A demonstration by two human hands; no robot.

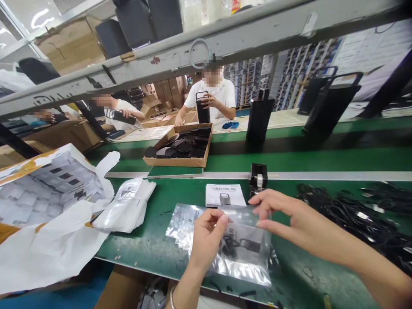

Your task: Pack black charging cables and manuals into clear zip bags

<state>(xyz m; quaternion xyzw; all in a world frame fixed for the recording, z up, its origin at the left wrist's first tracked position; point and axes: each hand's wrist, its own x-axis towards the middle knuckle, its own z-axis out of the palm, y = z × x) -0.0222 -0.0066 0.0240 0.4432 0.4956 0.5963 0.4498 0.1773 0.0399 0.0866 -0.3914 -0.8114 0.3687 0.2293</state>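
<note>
A clear bag (244, 253) with a black cable (230, 248) inside is held at the front of the green bench (144, 249). Its top edge is pinched in the closed grip of the left hand (207, 238) and the right hand (289, 216). A leaflet (225, 195) and a tape dispenser (258, 178) are seen just behind it, and loose cables (354, 214) to its right.

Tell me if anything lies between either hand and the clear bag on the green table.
Nothing visible does. The left hand and the right hand both pinch the clear bag at its top edge. The booklet and tape dispenser lie beyond it, the cable pile to its right.
</note>
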